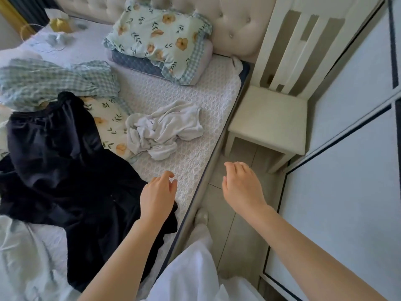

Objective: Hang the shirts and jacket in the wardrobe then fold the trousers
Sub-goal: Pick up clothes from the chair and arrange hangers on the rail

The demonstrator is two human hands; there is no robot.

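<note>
Here both hands are empty, fingers loosely curled. The left hand [157,193] is over the right edge of the bed [195,88], beside a dark garment [65,170] spread across the bed's near part. The right hand [240,183] is past that edge, over the floor. A crumpled white garment [165,129] lies farther along the same edge. The wardrobe [347,127] stands to the right.

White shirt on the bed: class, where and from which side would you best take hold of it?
Pinch a raised fold of the white shirt from above, reaching from the near edge of the bed: it lies crumpled in ridges, and the open left hand is closest.
</note>
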